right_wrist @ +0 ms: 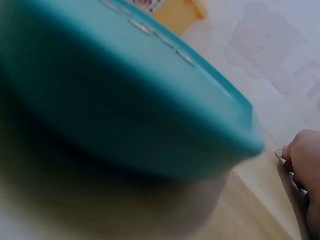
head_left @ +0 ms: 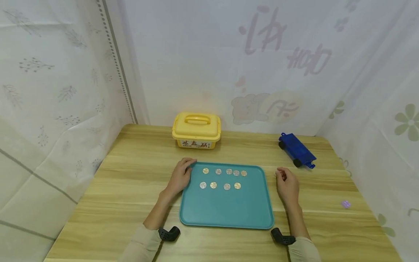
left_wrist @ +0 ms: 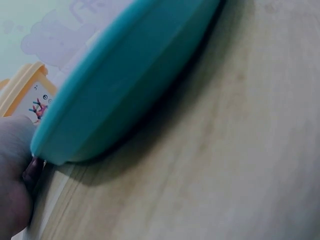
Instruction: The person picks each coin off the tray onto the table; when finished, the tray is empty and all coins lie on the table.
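Observation:
A teal tray (head_left: 226, 211) lies on the table between the hands, with several gold and silver coins (head_left: 213, 185) laid out in two rows on its far half. The left hand (head_left: 181, 177) rests against the tray's far left corner, fingers reaching along the rim; in the left wrist view part of that hand (left_wrist: 14, 175) shows beside the corner. Off the tray's right side, the right hand (head_left: 288, 185) pinches a small coin (right_wrist: 279, 153) between thumb and finger, close over the table. The remaining fingers of the right hand curl in beneath the palm.
A yellow lidded box (head_left: 196, 130) with a handle stands behind the tray. To the far right sits a blue toy wagon (head_left: 297, 149) with black wheels. A small purple die-like cube (head_left: 346, 204) lies near the table's right edge. Printed curtains (head_left: 203, 65) surround the table.

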### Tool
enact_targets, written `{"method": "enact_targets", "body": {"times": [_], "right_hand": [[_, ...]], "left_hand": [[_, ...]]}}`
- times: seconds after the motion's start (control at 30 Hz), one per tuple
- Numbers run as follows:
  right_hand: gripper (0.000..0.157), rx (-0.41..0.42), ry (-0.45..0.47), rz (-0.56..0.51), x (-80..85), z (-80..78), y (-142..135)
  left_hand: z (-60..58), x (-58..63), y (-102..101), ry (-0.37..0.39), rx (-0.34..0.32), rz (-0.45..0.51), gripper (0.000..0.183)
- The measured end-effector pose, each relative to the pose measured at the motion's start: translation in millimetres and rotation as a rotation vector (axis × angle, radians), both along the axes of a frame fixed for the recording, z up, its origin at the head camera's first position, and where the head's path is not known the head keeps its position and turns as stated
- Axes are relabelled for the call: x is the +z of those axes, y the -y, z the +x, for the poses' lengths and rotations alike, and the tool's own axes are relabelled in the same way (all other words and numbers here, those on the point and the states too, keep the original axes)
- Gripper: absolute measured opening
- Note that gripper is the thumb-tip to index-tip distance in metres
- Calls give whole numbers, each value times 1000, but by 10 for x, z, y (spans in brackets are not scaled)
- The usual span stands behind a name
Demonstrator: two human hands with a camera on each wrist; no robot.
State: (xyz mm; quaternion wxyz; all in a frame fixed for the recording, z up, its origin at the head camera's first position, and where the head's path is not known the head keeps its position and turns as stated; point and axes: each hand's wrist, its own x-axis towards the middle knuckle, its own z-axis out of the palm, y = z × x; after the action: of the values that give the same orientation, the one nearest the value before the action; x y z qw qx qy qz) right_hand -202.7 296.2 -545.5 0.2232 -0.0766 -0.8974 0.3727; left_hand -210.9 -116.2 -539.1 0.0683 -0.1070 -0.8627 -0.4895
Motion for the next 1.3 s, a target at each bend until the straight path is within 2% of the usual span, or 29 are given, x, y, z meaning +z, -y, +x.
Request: {"method": "enact_targets", "body": {"times": [0.17, 0.6, 0.9, 1.3], "right_hand": [[18, -19, -1, 61, -19, -56, -8], [15, -13, 2, 42, -13, -59, 46], [17, -18, -5, 34, -9, -48, 38], [23, -56, 1, -88, -49, -75, -15]], "left_hand": [[23, 3, 6, 4, -2, 4, 35], [32, 25, 48, -12, 8, 44, 40], [15, 16, 29, -25, 40, 49, 38], [12, 15, 18, -10, 86, 74, 37]]}}
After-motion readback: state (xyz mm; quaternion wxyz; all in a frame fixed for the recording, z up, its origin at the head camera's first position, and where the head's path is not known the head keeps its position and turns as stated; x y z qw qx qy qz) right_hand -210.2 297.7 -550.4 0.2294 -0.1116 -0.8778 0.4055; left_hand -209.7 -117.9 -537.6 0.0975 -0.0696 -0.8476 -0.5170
